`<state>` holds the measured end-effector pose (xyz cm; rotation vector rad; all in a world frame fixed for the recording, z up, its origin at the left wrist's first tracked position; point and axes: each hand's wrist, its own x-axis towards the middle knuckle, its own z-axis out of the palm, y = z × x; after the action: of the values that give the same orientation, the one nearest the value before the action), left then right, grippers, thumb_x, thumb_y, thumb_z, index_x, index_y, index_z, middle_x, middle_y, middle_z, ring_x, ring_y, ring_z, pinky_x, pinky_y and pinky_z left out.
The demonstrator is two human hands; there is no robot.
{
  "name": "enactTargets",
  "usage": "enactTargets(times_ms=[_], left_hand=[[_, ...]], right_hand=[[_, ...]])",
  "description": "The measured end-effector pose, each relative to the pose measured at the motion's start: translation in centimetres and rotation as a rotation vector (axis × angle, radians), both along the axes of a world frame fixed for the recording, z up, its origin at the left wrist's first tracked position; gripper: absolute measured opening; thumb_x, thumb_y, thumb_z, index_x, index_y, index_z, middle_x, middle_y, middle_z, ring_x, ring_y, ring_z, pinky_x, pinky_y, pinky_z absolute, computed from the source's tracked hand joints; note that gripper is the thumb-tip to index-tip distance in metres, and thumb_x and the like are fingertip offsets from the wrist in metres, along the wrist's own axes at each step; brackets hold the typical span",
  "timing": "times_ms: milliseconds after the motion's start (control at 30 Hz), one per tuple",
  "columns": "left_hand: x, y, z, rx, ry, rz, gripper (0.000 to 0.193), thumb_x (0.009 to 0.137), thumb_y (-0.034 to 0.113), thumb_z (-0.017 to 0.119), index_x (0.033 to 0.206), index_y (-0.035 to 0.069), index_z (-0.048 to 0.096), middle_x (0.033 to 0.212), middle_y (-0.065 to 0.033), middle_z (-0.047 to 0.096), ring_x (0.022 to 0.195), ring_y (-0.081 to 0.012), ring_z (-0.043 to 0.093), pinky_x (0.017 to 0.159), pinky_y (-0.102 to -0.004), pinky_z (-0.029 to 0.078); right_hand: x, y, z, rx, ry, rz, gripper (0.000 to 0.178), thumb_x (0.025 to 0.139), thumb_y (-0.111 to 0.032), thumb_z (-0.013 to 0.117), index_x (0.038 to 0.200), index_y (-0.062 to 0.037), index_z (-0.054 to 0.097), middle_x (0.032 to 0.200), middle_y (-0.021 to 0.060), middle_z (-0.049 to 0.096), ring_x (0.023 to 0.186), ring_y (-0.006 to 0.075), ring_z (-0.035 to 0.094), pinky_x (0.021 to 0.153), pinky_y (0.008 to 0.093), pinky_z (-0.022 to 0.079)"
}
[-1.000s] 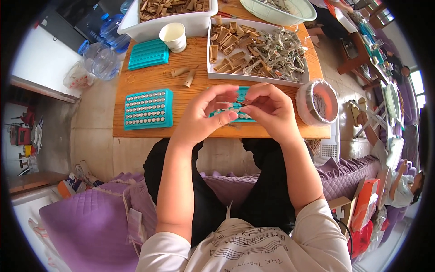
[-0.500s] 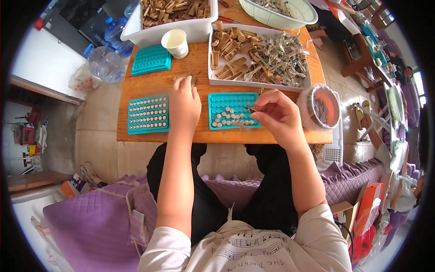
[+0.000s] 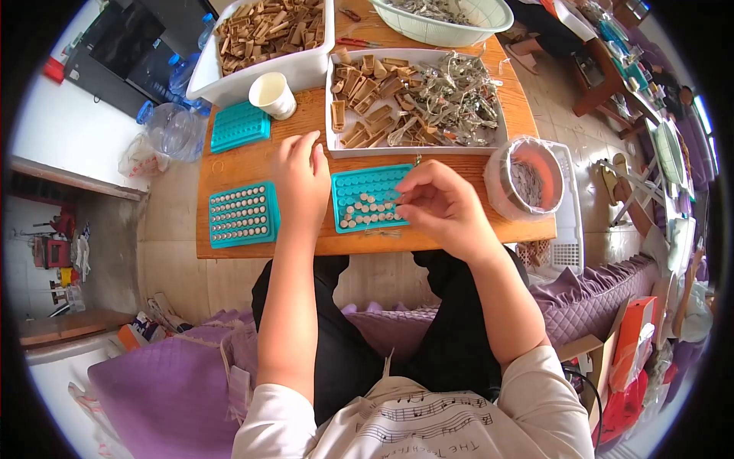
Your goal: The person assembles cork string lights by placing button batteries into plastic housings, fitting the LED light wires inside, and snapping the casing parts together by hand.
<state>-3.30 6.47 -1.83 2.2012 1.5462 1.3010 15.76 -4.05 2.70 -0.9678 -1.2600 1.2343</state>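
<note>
My left hand (image 3: 300, 180) is over the table with its back toward me, forefinger and thumb apart, and nothing visible between them. It is nearest to a teal pitted tray (image 3: 372, 176), whose lower part holds loose small silvery discs (image 3: 368, 209). Over that tray's right edge, my right hand (image 3: 443, 206) has its thumb and fingers curled toward each other around something small and dark that I cannot make out. Farther left, a second teal tray (image 3: 244, 242) carries neat rows of similar silvery pieces. Thin strips (image 3: 382, 232) lie by the table's front edge.
Behind my hands, a white shallow box (image 3: 417, 151) holds brown casings and tangled metallic scraps. A white bin (image 3: 267, 78) of casings, a paper cup (image 3: 273, 96), another teal tray (image 3: 241, 127) and a pale green basket (image 3: 447, 34) are farther back. A lined bucket (image 3: 524, 179) stands right.
The whole view has shifted slightly, with the table lower and more to the left. A brownish piece by my left fingertips no longer shows. My right fingers are nearer the tray with discs.
</note>
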Motion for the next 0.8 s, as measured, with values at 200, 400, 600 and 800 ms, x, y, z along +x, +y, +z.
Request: enactTargets(times_ms=[200,400,600,800], left_hand=[[1.4,7.5,0.3,-0.062,0.324,-0.077,0.028,0.078,0.016,0.065,0.106,0.012,0.065,0.112,-0.0129,0.055,0.104,-0.0305,0.05,0.087,-0.04,0.044],[1.9,10.9,-0.8,-0.224,0.558,-0.104,0.036,0.071,0.024,0.072,0.105,0.015,0.065,0.127,-0.0172,0.047,0.115,-0.0334,0.047,0.098,-0.0401,0.037],[1.3,12.0,-0.6,-0.173,0.224,-0.199,0.018,0.072,0.017,0.068,0.088,0.009,0.067,0.113,-0.0145,0.056,0.101,-0.0315,0.056,0.089,-0.0377,0.044],[4.6,10.2,0.4,-0.089,0.408,-0.155,0.019,0.069,0.024,0.071,0.083,0.011,0.068,0.116,-0.0111,0.054,0.108,-0.0311,0.049,0.092,-0.0429,0.04]], right_hand=[[-0.3,0.2,-0.5,-0.013,-0.084,0.104,0.025,0.078,0.01,0.059,0.099,-0.0011,0.053,0.093,0.0017,0.051,0.086,0.0093,0.054,0.077,0.0232,0.045],[-0.8,0.4,0.6,-0.016,-0.031,0.114,0.022,0.077,0.009,0.059,0.097,-0.0009,0.055,0.093,0.0024,0.052,0.086,0.0089,0.055,0.076,0.024,0.047],[-1.3,0.4,1.5,0.047,-0.074,0.156,0.02,0.077,0.006,0.06,0.095,-0.0014,0.056,0.092,0.0052,0.052,0.083,0.0125,0.059,0.075,0.0259,0.05],[-1.8,0.4,0.6,0.069,-0.124,0.131,0.02,0.077,0.005,0.059,0.095,-0.0015,0.055,0.091,0.0054,0.052,0.083,0.013,0.06,0.073,0.0261,0.05]])
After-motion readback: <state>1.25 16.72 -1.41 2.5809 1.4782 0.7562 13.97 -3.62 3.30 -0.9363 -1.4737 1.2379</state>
